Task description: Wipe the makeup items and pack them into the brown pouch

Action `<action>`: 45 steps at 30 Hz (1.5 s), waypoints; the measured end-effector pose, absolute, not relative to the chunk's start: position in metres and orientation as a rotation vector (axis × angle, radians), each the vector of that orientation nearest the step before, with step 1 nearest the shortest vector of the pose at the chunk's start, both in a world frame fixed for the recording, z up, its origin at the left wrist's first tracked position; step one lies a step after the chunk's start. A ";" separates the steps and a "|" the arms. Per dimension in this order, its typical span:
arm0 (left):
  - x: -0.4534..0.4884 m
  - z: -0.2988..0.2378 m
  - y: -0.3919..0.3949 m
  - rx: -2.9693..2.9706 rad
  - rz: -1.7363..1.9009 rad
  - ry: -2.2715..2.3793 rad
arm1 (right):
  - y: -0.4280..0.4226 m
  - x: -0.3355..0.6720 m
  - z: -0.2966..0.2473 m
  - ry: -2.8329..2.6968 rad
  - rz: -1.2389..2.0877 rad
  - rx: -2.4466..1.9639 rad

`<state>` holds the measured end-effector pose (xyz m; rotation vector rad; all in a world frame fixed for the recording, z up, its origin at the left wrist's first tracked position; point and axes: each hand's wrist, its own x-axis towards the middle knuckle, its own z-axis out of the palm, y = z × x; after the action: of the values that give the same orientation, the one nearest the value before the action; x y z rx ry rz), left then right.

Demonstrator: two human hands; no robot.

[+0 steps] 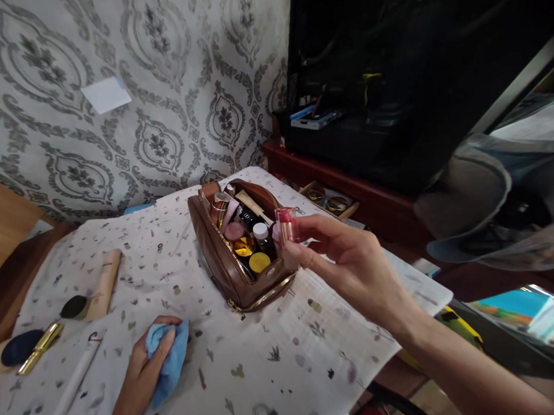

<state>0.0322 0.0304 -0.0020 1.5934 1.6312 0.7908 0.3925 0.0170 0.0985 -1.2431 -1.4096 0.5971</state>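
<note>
Pink lipstick (286, 225) upright, pinched by right hand (354, 262), just over right rim of open brown pouch (224, 260) on counter (285, 356). Left hand (143, 363) clenched on blue cloth (171, 358), resting on counter. Step, likely: lipstick handled at pouch mouth. Next move needs firm pinch, clear gap among packed jars (260, 261).

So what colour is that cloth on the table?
Light blue. The cloth shows best in the head view, held by the left hand.

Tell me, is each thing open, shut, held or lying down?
brown pouch, unzipped, open, packed with cosmetics.
pink bottle, upright, pinched by right hand beside the pouch.
blue cloth, bunched up, gripped by left hand.
white tube, lying flat, untouched.
beige tube, lying flat, untouched.
</note>
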 end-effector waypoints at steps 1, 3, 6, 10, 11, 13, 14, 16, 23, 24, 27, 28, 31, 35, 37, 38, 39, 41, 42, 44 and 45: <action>0.033 -0.002 0.030 1.587 0.788 1.630 | 0.021 0.394 0.100 -1.429 0.567 -1.262; 0.034 -0.001 0.029 1.577 0.776 1.619 | 0.027 0.395 0.102 -1.481 0.524 -1.296; 0.038 0.001 0.027 1.568 0.771 1.609 | 0.036 0.393 0.104 -1.561 0.505 -1.330; 0.041 0.004 0.026 1.539 0.857 1.643 | 0.046 0.391 0.112 -1.568 0.534 -1.314; 0.041 0.004 0.027 1.538 0.863 1.646 | 0.049 0.391 0.115 -1.551 0.564 -1.285; 0.041 0.004 0.028 1.537 0.855 1.646 | 0.054 0.389 0.118 -1.520 0.645 -1.221; 0.040 0.003 0.028 1.530 0.855 1.650 | 0.057 0.388 0.119 -1.512 0.679 -1.201; 0.041 0.002 0.027 1.515 0.876 1.666 | 0.062 0.384 0.122 -1.535 0.712 -1.192; 0.048 -0.003 0.021 1.466 0.956 1.718 | 0.077 0.378 0.135 -1.750 0.699 -1.292; 0.049 -0.003 0.021 1.464 0.950 1.717 | 0.078 0.379 0.136 -1.755 0.678 -1.297; 0.052 -0.001 0.022 1.463 0.945 1.720 | 0.080 0.383 0.136 -1.823 0.661 -1.354; 0.053 0.000 0.022 1.469 0.949 1.726 | 0.080 0.384 0.135 -1.872 0.662 -1.382; 0.056 0.002 0.022 1.480 0.982 1.743 | 0.081 0.382 0.131 -2.079 0.643 -1.435; 0.057 0.001 0.021 1.453 0.980 1.744 | 0.087 0.374 0.124 -2.295 0.530 -1.452; 0.054 0.000 0.023 1.442 0.971 1.730 | 0.092 0.369 0.120 -2.350 0.505 -1.475; 0.052 0.000 0.024 1.449 0.956 1.720 | 0.094 0.368 0.118 -2.377 0.507 -1.486; 0.050 0.000 0.025 1.463 0.933 1.713 | 0.097 0.366 0.117 -2.401 0.512 -1.494; 0.046 0.001 0.028 1.496 0.869 1.702 | 0.102 0.363 0.114 -2.449 0.517 -1.500; 0.045 0.002 0.029 1.510 0.840 1.700 | 0.103 0.362 0.114 -2.472 0.516 -1.497; 0.043 0.003 0.030 1.525 0.810 1.690 | 0.104 0.360 0.113 -2.511 0.518 -1.511; 0.043 0.004 0.030 1.530 0.802 1.677 | 0.104 0.358 0.114 -2.525 0.519 -1.531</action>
<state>0.0434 0.0299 0.0035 1.5304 1.6766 0.8025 0.3584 0.1038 0.1137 -1.5308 -2.5249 0.5195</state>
